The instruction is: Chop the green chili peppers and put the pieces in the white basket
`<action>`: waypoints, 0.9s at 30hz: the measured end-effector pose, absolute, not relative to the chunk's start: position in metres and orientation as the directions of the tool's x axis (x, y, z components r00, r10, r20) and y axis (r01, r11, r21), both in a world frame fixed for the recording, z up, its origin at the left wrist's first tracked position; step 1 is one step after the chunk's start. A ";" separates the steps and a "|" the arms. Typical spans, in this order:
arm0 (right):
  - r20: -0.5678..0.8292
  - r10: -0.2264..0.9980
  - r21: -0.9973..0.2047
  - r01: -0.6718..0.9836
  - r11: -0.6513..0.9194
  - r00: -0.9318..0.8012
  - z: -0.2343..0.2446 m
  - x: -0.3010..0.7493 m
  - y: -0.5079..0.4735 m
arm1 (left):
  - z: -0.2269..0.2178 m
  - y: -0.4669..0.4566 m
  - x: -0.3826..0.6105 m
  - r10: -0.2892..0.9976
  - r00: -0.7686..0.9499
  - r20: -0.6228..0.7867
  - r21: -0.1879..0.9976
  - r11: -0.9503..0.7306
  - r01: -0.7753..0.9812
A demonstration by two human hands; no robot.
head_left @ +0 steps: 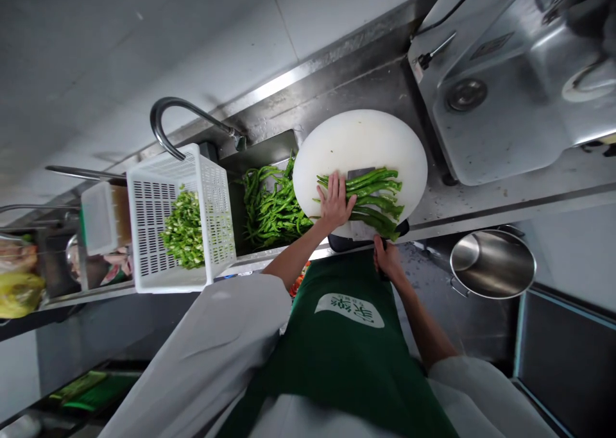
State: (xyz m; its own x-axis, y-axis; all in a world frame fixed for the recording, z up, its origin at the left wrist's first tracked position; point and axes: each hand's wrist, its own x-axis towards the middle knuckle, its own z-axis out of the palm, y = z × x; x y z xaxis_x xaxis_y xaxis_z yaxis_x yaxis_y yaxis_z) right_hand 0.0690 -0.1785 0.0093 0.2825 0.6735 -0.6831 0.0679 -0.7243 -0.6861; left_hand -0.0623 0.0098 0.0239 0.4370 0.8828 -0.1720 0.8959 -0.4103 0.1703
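A bunch of long green peppers lies side by side on a round white cutting board. My left hand rests on their left ends with the fingers spread. The fingers of my right hand are wrapped round the dark handle of a kitchen knife at the board's near edge. Its broad grey blade runs away from me, partly hidden by the peppers lying over it. Left of the board, many whole green peppers fill a sink basin.
A white plastic basket with chopped green peppers stands further left, under a curved faucet. To the right are a steel sink and, lower down, a large metal pot. The counter's front edge runs before me.
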 end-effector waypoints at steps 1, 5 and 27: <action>-0.688 0.665 -0.681 0.056 -0.730 0.290 0.010 0.069 -0.179 | 0.027 0.010 -0.066 0.882 0.445 -0.157 0.169 -0.420 0.892; -0.710 0.638 -0.663 0.021 -0.748 0.298 0.014 0.067 -0.181 | 0.032 0.017 -0.085 0.857 0.497 -0.137 0.172 -0.473 0.864; -0.639 0.671 -0.672 0.151 -0.725 0.376 0.035 0.048 -0.156 | 0.011 0.032 -0.091 0.833 0.533 -0.148 0.234 -0.494 0.837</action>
State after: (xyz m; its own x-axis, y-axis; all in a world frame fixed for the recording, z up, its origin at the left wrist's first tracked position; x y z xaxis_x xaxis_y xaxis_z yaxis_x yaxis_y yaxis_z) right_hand 0.0477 -0.1561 0.0352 0.3760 0.6711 -0.6390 0.1510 -0.7247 -0.6723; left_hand -0.0913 0.0317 0.0113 0.5333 0.8329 -0.1477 0.8371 -0.4945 0.2342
